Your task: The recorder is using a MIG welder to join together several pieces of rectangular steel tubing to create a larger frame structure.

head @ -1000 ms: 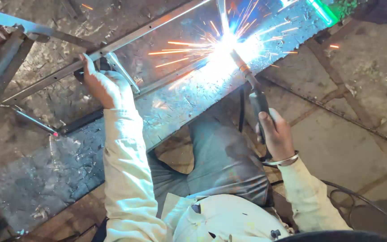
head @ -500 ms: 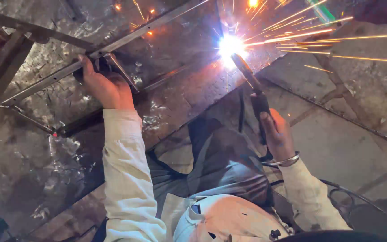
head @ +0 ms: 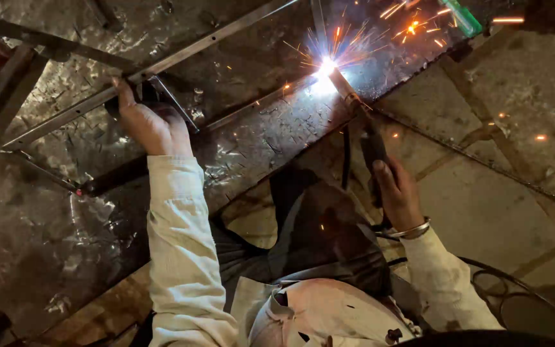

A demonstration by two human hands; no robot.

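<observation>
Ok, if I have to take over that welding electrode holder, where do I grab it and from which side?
Probably the dark handle of the electrode holder, where the right hand already wraps it. Come from the near, cable end by the body: the holder slants up and away, and its far tip sits in the bright arc throwing sparks over the metal sheet. The left hand rests on the metal bar.

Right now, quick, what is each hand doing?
Left hand: closed on the metal frame bar, holding it down.
Right hand: closed around the welding electrode holder, its rod tip sparking at the weld.
</observation>
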